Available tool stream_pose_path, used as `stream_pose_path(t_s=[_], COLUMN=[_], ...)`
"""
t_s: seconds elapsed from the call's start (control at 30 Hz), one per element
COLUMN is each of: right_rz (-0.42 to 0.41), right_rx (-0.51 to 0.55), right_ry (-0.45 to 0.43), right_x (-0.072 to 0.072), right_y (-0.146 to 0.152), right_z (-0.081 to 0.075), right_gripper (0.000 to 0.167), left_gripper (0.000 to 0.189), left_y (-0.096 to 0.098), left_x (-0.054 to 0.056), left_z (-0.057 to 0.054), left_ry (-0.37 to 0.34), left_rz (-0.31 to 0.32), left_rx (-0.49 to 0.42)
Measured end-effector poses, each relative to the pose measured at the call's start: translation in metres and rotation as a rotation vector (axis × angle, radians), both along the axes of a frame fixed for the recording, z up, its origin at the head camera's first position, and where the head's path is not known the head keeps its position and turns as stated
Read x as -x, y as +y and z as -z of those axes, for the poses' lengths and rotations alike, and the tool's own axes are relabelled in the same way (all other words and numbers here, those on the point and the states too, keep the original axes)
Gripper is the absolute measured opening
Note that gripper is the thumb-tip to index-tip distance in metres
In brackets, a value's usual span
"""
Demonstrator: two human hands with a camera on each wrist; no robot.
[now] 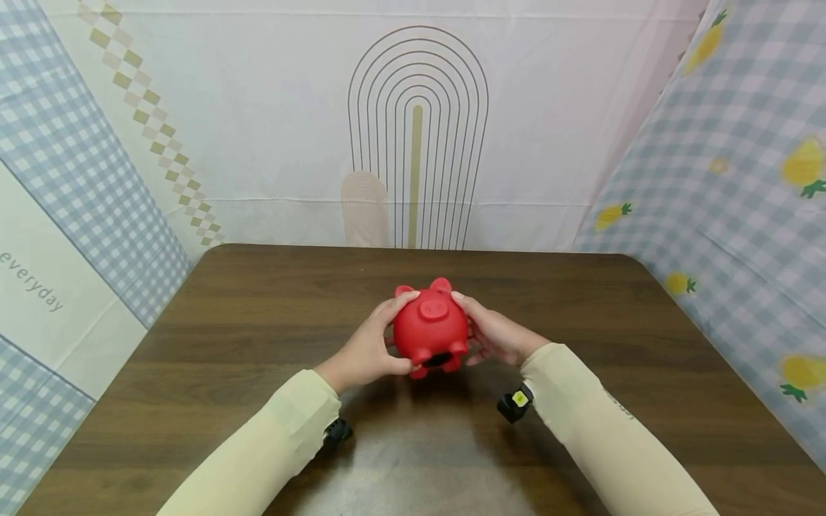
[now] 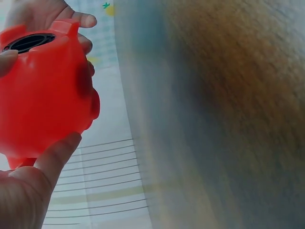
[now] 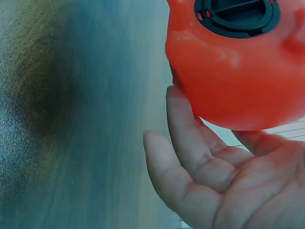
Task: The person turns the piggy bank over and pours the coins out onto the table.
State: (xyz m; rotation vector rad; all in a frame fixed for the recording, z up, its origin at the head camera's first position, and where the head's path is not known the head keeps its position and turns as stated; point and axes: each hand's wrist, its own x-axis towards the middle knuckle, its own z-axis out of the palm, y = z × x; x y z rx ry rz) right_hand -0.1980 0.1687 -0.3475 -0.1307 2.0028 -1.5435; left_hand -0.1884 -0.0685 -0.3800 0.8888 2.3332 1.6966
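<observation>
A red piggy bank is held in both hands above the table, tilted back so its snout and part of its underside face me. The left hand grips its left side, with the thumb low by the feet and fingers up near the ear. On the other side the right hand holds it, thumb at the ear and fingers curled beneath. In the right wrist view a black round plug sits in the belly; the plug also shows in the left wrist view.
The brown wooden table spreads around the hands. Behind it hangs a white cloth with arch lines, and checked cloth with pineapples hangs on the right. A small black wrist camera is strapped below the right sleeve.
</observation>
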Motion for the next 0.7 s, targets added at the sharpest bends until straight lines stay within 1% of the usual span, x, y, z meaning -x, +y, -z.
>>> stream_pose_path(t_s=[0.1, 0.17, 0.3, 0.4, 0.5, 0.57, 0.7], right_rz=[0.022, 0.041, 0.071, 0.098, 0.137, 0.168, 0.237], right_rx=[0.007, 0.008, -0.003, -0.003, 0.03, 0.048, 0.012], right_ry=[0.009, 0.019, 0.055, 0.085, 0.119, 0.156, 0.252], right_x=[0.0, 0.0, 0.0, -0.002, -0.003, -0.004, -0.006], right_y=[-0.001, -0.002, -0.004, -0.006, -0.009, -0.012, -0.016], right_z=[0.0, 0.0, 0.001, 0.002, 0.004, 0.004, 0.004], right_gripper=[0.074, 0.073, 0.072, 0.071, 0.067, 0.062, 0.055], left_gripper=[0.09, 0.09, 0.091, 0.092, 0.091, 0.091, 0.09], left_y=[-0.001, -0.001, -0.001, -0.002, -0.002, -0.002, -0.003], left_x=[0.0, 0.001, 0.001, 0.001, 0.001, 0.001, 0.003], left_z=[0.002, 0.003, 0.003, 0.003, 0.004, 0.004, 0.005], left_ry=[-0.022, -0.051, -0.106, -0.134, -0.152, -0.161, -0.164], left_rz=[-0.018, -0.03, -0.042, -0.054, -0.07, -0.085, -0.109], left_rx=[-0.025, -0.053, -0.114, -0.138, -0.156, -0.172, -0.194])
